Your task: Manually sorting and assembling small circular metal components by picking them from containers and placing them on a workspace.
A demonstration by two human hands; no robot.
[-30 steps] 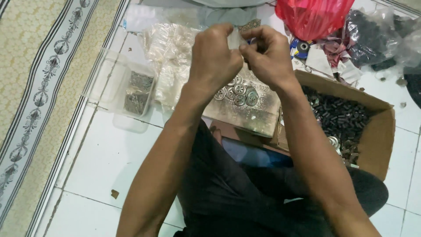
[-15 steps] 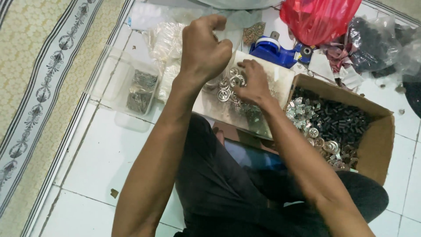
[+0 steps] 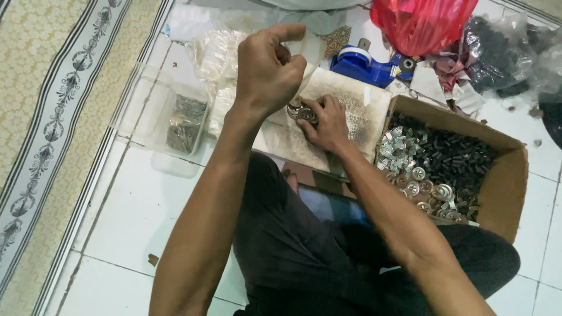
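My left hand point(image 3: 270, 67) is raised above the work board, fingers pinched on a small clear plastic bag point(image 3: 307, 48). My right hand point(image 3: 323, 120) rests palm down on a pale flat board point(image 3: 363, 108) across my lap, its fingers closed over a cluster of round silvery metal washers point(image 3: 294, 109). Part of the pile is hidden under the hand. I sit on the floor in dark trousers.
A cardboard box point(image 3: 503, 181) at right holds black parts and silvery metal pieces. A clear plastic tub point(image 3: 184, 126) of small dark parts stands at left. Behind the board are a blue tape dispenser point(image 3: 360, 64), a red plastic bag point(image 3: 421, 23) and clear bags. A patterned mat point(image 3: 52, 117) borders the white tiles.
Both hands were together up high a second ago. My right hand has dropped onto the washers on the board, while my left hand stays raised with the small bag.
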